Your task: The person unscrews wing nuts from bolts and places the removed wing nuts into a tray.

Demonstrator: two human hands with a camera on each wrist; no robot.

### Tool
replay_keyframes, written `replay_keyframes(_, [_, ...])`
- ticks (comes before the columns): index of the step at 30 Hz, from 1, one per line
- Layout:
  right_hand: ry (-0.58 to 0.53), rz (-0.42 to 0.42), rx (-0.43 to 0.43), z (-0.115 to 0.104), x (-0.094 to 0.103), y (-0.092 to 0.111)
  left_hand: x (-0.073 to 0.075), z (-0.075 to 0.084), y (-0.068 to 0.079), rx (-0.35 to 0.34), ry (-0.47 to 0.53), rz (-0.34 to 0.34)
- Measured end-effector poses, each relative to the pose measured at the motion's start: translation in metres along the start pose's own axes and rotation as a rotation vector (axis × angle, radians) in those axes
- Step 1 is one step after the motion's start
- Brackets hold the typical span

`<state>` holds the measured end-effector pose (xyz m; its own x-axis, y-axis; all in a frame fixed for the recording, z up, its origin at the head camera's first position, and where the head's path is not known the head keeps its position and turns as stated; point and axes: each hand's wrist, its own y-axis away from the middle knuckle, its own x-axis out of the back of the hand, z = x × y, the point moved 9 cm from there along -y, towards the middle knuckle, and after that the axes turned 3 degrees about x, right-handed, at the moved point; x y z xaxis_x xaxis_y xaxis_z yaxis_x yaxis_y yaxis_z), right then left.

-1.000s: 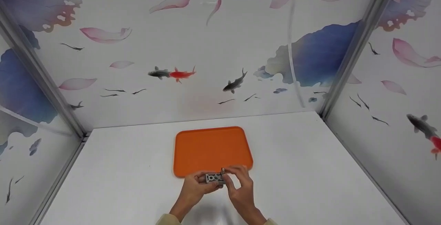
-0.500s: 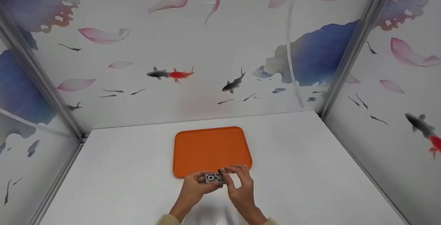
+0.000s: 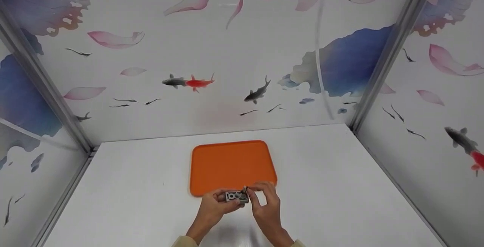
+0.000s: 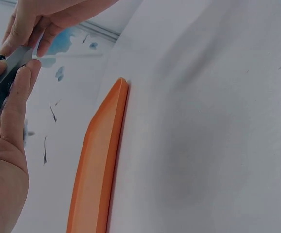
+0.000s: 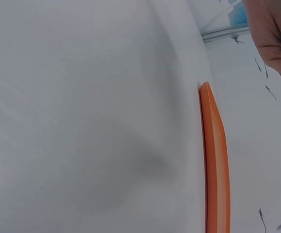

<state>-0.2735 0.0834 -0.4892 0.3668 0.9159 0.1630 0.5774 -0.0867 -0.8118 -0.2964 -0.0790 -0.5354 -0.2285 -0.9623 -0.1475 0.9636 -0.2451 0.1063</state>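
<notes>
My left hand (image 3: pixel 213 206) grips a small grey rectangular block (image 3: pixel 231 196) by its left end, thumb on the near side. Round openings show in the face turned up towards the head camera. At the block's upper right corner stands a tiny dark and silvery piece (image 3: pixel 244 190), which the thumb and forefinger of my right hand (image 3: pixel 267 206) pinch. Its exact kind is too small to tell. In the left wrist view the block (image 4: pixel 7 80) appears as a smooth grey side between the fingers. The right wrist view shows only part of my right hand (image 5: pixel 276 39), without the block.
Just beyond the hands an orange tray (image 3: pixel 232 163) lies on the white table (image 3: pixel 321 186). White panels (image 3: pixel 219 50) printed with fish and petals enclose the table at the back and both sides, with grey metal posts (image 3: pixel 382 73) at the corners.
My right hand has shifted slightly to the right, and the tiny piece at the block's corner has changed its tilt. The left hand keeps its hold on the block.
</notes>
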Motion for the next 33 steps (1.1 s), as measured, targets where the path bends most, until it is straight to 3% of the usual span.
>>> replay_keyframes(33, [-0.058, -0.066, 0.014, -0.0082, -0.006, 0.0013, -0.0041, -0.0004, 0.0002, 0.0, 0.017, -0.004])
